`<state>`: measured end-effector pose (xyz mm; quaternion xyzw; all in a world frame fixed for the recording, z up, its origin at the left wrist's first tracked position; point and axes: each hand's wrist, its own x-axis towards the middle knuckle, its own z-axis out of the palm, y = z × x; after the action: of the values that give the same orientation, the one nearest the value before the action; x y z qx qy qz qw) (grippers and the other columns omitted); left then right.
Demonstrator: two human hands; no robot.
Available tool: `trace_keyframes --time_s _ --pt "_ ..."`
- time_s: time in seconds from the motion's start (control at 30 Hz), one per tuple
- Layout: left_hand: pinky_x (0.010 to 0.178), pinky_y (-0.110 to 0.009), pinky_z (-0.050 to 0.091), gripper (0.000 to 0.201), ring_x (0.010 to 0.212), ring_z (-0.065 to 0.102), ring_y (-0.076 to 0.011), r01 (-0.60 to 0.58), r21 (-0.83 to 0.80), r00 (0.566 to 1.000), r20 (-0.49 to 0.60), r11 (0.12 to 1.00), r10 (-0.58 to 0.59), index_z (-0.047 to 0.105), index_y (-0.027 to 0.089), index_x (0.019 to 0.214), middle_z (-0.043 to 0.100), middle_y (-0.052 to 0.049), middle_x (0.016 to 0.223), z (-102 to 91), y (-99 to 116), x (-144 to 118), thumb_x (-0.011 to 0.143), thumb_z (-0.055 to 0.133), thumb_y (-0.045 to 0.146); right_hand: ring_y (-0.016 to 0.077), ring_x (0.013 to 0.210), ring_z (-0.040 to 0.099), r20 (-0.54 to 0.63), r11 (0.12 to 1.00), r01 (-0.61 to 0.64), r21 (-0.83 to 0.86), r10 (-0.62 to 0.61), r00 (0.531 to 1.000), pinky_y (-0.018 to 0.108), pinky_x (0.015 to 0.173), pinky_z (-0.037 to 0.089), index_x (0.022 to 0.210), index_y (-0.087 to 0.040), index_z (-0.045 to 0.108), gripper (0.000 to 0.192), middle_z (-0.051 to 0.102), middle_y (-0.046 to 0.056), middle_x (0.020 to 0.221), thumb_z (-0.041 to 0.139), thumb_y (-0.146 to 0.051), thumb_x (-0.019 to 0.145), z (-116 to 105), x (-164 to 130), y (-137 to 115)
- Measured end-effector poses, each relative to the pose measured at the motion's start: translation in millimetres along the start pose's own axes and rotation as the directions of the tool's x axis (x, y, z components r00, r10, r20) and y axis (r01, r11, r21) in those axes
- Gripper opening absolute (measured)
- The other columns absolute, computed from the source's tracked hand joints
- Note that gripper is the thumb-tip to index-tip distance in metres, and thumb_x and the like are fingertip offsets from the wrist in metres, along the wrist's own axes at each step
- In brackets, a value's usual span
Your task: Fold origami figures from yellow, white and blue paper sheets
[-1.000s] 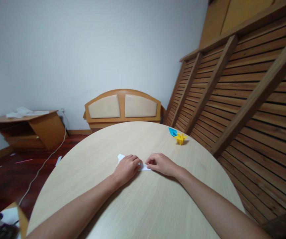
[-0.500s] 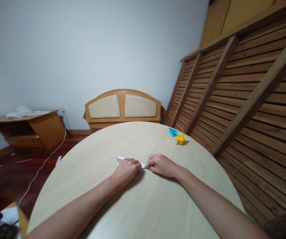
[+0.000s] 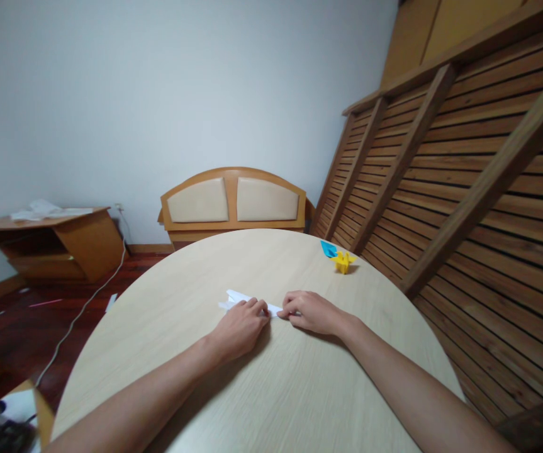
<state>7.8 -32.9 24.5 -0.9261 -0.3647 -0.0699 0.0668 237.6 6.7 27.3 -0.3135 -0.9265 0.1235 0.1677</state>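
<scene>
On the round pale table both hands press a small white paper flat mid-fold, left hand curled on top, right hand seemingly pinching its end, so the crease needs firm, careful rubbing next

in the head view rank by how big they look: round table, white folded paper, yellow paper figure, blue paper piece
1. round table
2. white folded paper, partly under the hands
3. yellow paper figure and blue paper piece: alike, farther off, not ranked

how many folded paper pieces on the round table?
3. White paper under both hands at mid-table; yellow figure and blue piece, touching, near the far right edge. More may hide under the hands.
</scene>
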Motion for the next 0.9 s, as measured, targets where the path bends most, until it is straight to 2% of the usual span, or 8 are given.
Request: trace_keyframes --time_s 0.2,0.3,0.43,0.6,0.67,0.73,0.8,0.9 --pt "0.096 -0.042 0.048 0.043 0.115 0.054 -0.0275 0.042 -0.105 0.999 -0.013 0.994 -0.044 0.049 0.018 0.135 0.057 -0.013 0.131 5.6 -5.2 -4.2 0.092 0.042 0.021 0.0189 0.094 0.063 -0.026 0.996 -0.022 -0.091 0.020 0.999 0.027 0.083 0.044 0.102 -0.023 0.076 0.027 0.070 0.006 0.101 0.055 -0.014 0.088 1.1 -1.5 3.6" --pt "0.102 -0.044 0.045 0.041 0.123 0.052 -0.0292 0.085 -0.112 0.996 0.004 0.990 -0.085 0.050 0.015 0.134 0.054 -0.015 0.138 7.7 -6.6 -5.8 0.098 0.037 0.030 0.0196 0.096 0.063 -0.025 0.994 -0.033 -0.106 0.030 0.999 0.028 0.084 0.044 0.102 -0.022 0.075 0.026 0.070 0.007 0.104 0.054 -0.015 0.089 1.5 -1.4 1.7" --pt "0.105 -0.048 0.042 0.047 0.131 0.048 -0.0327 0.185 -0.072 0.983 -0.002 0.980 -0.186 0.052 0.009 0.131 0.051 -0.023 0.141 16.3 -5.5 -7.2 0.100 0.035 0.039 0.0195 0.096 0.063 -0.023 0.993 -0.043 -0.113 0.041 0.999 0.029 0.085 0.044 0.101 -0.022 0.076 0.026 0.070 0.007 0.104 0.054 -0.014 0.088 1.6 -1.3 -0.2" --pt "0.101 -0.053 0.043 0.054 0.126 0.054 -0.0373 0.353 0.024 0.934 -0.076 0.935 -0.350 0.053 0.000 0.126 0.055 -0.032 0.133 29.3 1.0 -4.8 0.100 0.032 0.043 0.0192 0.096 0.063 -0.035 0.992 -0.033 -0.121 0.029 0.999 0.028 0.085 0.044 0.103 -0.022 0.075 0.027 0.069 0.007 0.104 0.054 -0.014 0.088 3.4 -2.3 0.0" --pt "0.105 -0.053 0.039 0.051 0.130 0.050 -0.0357 0.337 0.024 0.936 -0.119 0.941 -0.332 0.052 0.001 0.129 0.053 -0.030 0.136 30.8 4.8 -1.4 0.100 0.032 0.038 0.0192 0.094 0.063 -0.046 0.990 -0.028 -0.137 0.022 0.999 0.028 0.084 0.045 0.104 -0.021 0.075 0.026 0.069 0.007 0.104 0.054 -0.015 0.088 5.0 -1.6 -1.8" --pt "0.110 -0.050 0.035 0.048 0.138 0.042 -0.0317 0.258 -0.008 0.959 -0.119 0.966 -0.257 0.047 0.005 0.136 0.046 -0.024 0.145 30.7 8.2 2.8 0.100 0.032 0.033 0.0196 0.095 0.062 -0.057 0.988 -0.018 -0.155 0.009 0.998 0.029 0.085 0.045 0.105 -0.021 0.075 0.026 0.068 0.008 0.104 0.054 -0.017 0.089 6.8 -0.1 -5.0" --pt "0.114 -0.046 0.031 0.049 0.142 0.035 -0.0283 0.197 -0.065 0.977 -0.065 0.978 -0.201 0.042 0.008 0.142 0.040 -0.020 0.151 29.9 10.0 6.5 0.100 0.031 0.031 0.0202 0.097 0.061 -0.066 0.986 -0.002 -0.169 -0.009 0.998 0.030 0.086 0.045 0.106 -0.021 0.074 0.026 0.067 0.009 0.105 0.054 -0.018 0.090 8.0 1.5 -8.1" --pt "0.116 -0.045 0.029 0.052 0.145 0.029 -0.0273 0.204 -0.143 0.979 0.034 0.968 -0.201 0.036 0.008 0.146 0.034 -0.019 0.154 28.6 9.6 9.0 0.101 0.028 0.032 0.0205 0.099 0.061 -0.056 0.986 0.016 -0.164 -0.026 0.998 0.030 0.088 0.045 0.105 -0.020 0.074 0.027 0.068 0.009 0.107 0.052 -0.018 0.090 6.2 1.8 -9.0"
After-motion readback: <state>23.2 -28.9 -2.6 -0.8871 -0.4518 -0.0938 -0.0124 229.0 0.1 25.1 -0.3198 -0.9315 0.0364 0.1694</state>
